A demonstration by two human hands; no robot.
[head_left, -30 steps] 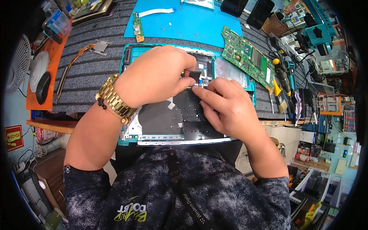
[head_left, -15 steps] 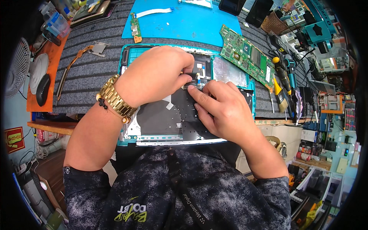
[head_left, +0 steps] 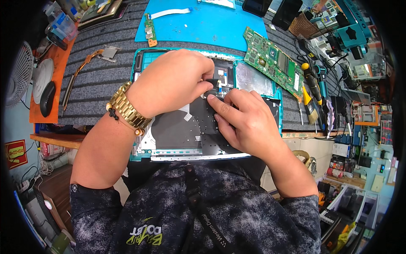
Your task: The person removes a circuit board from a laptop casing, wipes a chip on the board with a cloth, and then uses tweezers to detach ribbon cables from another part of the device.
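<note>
A laptop's teal-edged inner casing (head_left: 173, 129) lies in front of me, with a black sheet (head_left: 211, 127) over its middle. My left hand (head_left: 177, 82), a gold watch on its wrist, reaches across the casing and pinches a small black flap (head_left: 214, 81) between thumb and index finger. Just beside it, the index fingertip of my right hand (head_left: 249, 118) presses on the black sheet; the thumb is apart and nothing shows in that hand. A short white and blue ribbon cable (head_left: 220, 86) sits between the two hands. My fingers hide part of the flap.
A green circuit board (head_left: 275, 61) rests against the casing's far right corner. Beyond are a blue mat (head_left: 203, 27) and a small green board (head_left: 149, 31) with a white ribbon. A copper heat pipe (head_left: 78, 72) lies left; a brush (head_left: 311, 108) and screwdriver (head_left: 312, 82) lie right.
</note>
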